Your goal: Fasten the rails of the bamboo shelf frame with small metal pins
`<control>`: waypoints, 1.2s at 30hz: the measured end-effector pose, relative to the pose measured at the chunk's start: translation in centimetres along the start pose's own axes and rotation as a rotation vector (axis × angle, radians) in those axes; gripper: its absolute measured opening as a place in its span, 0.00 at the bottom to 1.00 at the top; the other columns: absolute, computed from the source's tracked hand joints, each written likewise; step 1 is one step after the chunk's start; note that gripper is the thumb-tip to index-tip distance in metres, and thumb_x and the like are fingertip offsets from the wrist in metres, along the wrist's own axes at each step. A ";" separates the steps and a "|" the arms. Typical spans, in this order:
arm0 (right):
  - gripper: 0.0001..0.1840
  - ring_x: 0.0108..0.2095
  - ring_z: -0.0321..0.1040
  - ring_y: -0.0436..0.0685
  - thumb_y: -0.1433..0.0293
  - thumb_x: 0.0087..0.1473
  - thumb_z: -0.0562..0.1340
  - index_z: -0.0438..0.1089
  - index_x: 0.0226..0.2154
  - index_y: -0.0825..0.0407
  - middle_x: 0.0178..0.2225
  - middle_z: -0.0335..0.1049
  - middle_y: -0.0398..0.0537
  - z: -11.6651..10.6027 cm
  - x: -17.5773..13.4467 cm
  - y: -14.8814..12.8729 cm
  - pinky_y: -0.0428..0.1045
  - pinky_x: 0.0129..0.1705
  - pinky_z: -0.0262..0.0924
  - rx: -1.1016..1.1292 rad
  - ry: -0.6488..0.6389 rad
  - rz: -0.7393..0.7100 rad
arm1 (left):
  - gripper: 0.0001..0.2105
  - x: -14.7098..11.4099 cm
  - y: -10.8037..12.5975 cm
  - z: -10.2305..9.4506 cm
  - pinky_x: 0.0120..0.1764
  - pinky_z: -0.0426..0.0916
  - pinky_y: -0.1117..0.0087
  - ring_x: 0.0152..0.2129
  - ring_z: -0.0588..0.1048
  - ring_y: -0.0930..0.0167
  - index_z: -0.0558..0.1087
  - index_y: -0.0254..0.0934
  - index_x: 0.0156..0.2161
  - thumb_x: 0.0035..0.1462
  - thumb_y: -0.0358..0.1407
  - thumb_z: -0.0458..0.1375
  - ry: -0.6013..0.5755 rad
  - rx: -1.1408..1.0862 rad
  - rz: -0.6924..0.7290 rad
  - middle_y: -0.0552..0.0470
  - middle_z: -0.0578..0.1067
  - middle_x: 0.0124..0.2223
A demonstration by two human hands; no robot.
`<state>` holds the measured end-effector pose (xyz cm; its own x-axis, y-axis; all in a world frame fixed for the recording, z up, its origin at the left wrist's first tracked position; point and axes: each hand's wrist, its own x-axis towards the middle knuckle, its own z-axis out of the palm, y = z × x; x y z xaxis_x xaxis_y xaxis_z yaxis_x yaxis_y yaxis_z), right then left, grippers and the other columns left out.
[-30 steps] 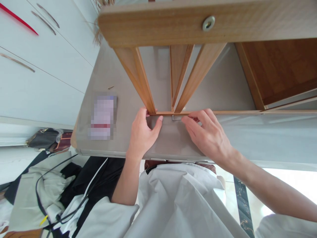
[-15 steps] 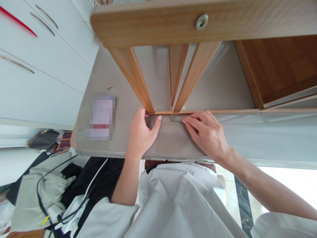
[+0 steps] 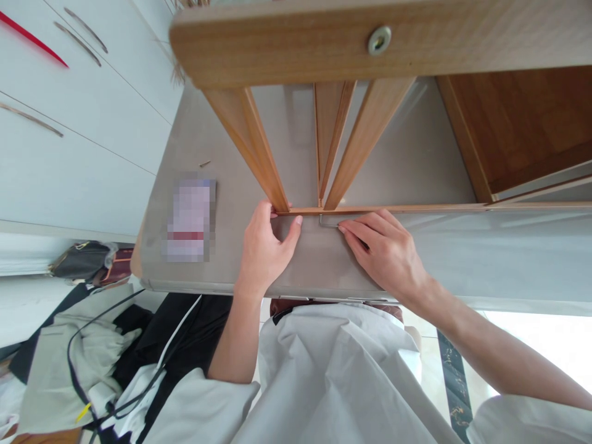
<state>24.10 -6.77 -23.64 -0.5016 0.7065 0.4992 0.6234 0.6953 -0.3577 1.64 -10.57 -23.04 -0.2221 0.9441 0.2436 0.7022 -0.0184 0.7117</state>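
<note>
A wooden frame [image 3: 287, 46] with slats and a brown panel stands on the grey tabletop. My left hand [image 3: 266, 246] grips the left end of its lower rail [image 3: 370, 208], thumb on the near side and fingertips partly hidden behind the wood. Between the thumb and fingers of my right hand [image 3: 386, 246] is the long arm of an L-shaped hex key [image 3: 329, 225]. The key's short end meets the near face of the rail, just right of my left thumb. In the upper rail, a round metal bolt head [image 3: 380, 41] shows.
A small screw [image 3: 205, 164] and a blurred flat packet [image 3: 190, 219] lie on the tabletop [image 3: 231, 271] at left. White cabinets [image 3: 87, 135] stand beyond the table's left edge. Clothes [image 3: 83, 351] and cables are heaped at lower left.
The fingers of my right hand have shifted slightly on the hex key, and its long arm sits a touch lower. My left hand and the frame stay in place.
</note>
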 end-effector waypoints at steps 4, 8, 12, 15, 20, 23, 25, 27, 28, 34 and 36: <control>0.07 0.35 0.69 0.55 0.75 0.64 0.63 0.78 0.38 0.52 0.34 0.77 0.49 0.0 0.1 0.0 0.51 0.42 0.69 -0.020 0.000 -0.024 | 0.13 0.0 -0.1 0.0 0.56 0.73 0.58 0.48 0.78 0.64 0.69 0.42 0.51 0.63 0.38 0.62 0.001 0.001 0.000 0.49 0.79 0.53; 0.07 0.35 0.68 0.55 0.75 0.64 0.63 0.78 0.38 0.52 0.33 0.77 0.49 -0.2 0.1 0.0 0.51 0.42 0.68 -0.045 0.001 -0.025 | 0.13 0.0 -0.1 0.0 0.56 0.73 0.59 0.48 0.78 0.66 0.69 0.42 0.51 0.63 0.37 0.62 0.002 0.004 -0.008 0.50 0.79 0.53; 0.06 0.38 0.69 0.57 0.74 0.63 0.64 0.78 0.38 0.52 0.35 0.78 0.49 -0.2 0.2 0.0 0.53 0.43 0.67 -0.106 0.001 -0.052 | 0.13 0.0 0.0 0.0 0.55 0.73 0.59 0.48 0.79 0.65 0.69 0.41 0.51 0.63 0.38 0.62 0.000 0.005 -0.004 0.49 0.79 0.53; 0.05 0.39 0.68 0.58 0.74 0.63 0.64 0.78 0.38 0.53 0.37 0.77 0.52 -0.2 0.2 0.0 0.54 0.44 0.67 -0.118 -0.003 -0.053 | 0.12 0.0 0.0 0.0 0.55 0.74 0.59 0.48 0.79 0.65 0.69 0.41 0.51 0.63 0.38 0.61 0.001 0.004 0.004 0.49 0.79 0.53; 0.05 0.38 0.68 0.57 0.74 0.62 0.65 0.78 0.40 0.54 0.36 0.77 0.52 -0.2 0.2 0.0 0.53 0.45 0.68 -0.129 0.005 -0.070 | 0.13 0.0 0.0 0.0 0.55 0.74 0.59 0.48 0.79 0.65 0.69 0.42 0.51 0.63 0.37 0.62 0.000 0.004 0.005 0.50 0.79 0.53; 0.05 0.37 0.68 0.57 0.75 0.62 0.65 0.77 0.40 0.53 0.35 0.78 0.49 -0.3 0.1 -0.1 0.53 0.45 0.68 -0.160 0.002 -0.098 | 0.13 0.0 -0.1 0.0 0.55 0.74 0.59 0.48 0.79 0.66 0.69 0.42 0.51 0.63 0.37 0.62 0.002 0.005 0.003 0.50 0.79 0.53; 0.04 0.38 0.69 0.57 0.75 0.62 0.65 0.77 0.38 0.52 0.36 0.78 0.49 -0.4 0.0 -0.1 0.53 0.44 0.67 -0.183 0.000 -0.106 | 0.13 0.0 -0.1 0.0 0.55 0.73 0.59 0.48 0.79 0.65 0.69 0.42 0.51 0.63 0.37 0.62 0.007 0.003 0.006 0.49 0.79 0.53; 0.04 0.39 0.69 0.58 0.74 0.62 0.65 0.77 0.37 0.52 0.38 0.77 0.51 -0.6 0.0 -0.2 0.53 0.43 0.68 -0.184 -0.008 -0.090 | 0.13 0.0 -0.1 0.0 0.56 0.73 0.59 0.48 0.79 0.65 0.69 0.42 0.51 0.63 0.37 0.62 0.009 0.000 0.006 0.49 0.79 0.53; 0.04 0.40 0.69 0.59 0.74 0.62 0.65 0.77 0.37 0.52 0.39 0.77 0.52 -0.6 0.1 -0.2 0.53 0.43 0.68 -0.176 -0.016 -0.080 | 0.13 0.0 -0.1 0.0 0.56 0.73 0.59 0.48 0.78 0.65 0.69 0.42 0.51 0.63 0.37 0.62 0.009 0.000 0.005 0.49 0.79 0.53; 0.05 0.42 0.68 0.59 0.73 0.63 0.64 0.77 0.40 0.52 0.42 0.75 0.54 -0.5 0.3 -0.4 0.55 0.47 0.69 -0.096 -0.053 0.012 | 0.14 0.0 0.0 0.0 0.55 0.73 0.59 0.47 0.78 0.66 0.69 0.42 0.52 0.63 0.37 0.62 0.003 0.004 -0.007 0.51 0.79 0.53; 0.05 0.42 0.68 0.59 0.73 0.64 0.63 0.76 0.40 0.53 0.42 0.75 0.54 -0.4 0.4 -0.4 0.55 0.47 0.69 -0.075 -0.065 0.029 | 0.13 0.0 0.0 0.0 0.55 0.74 0.59 0.47 0.79 0.66 0.69 0.42 0.51 0.63 0.37 0.62 0.002 0.010 -0.011 0.50 0.79 0.53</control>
<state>23.94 -6.81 -23.00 -0.5194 0.7347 0.4364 0.6800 0.6647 -0.3097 1.64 -10.60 -23.05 -0.2313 0.9436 0.2368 0.7061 -0.0046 0.7080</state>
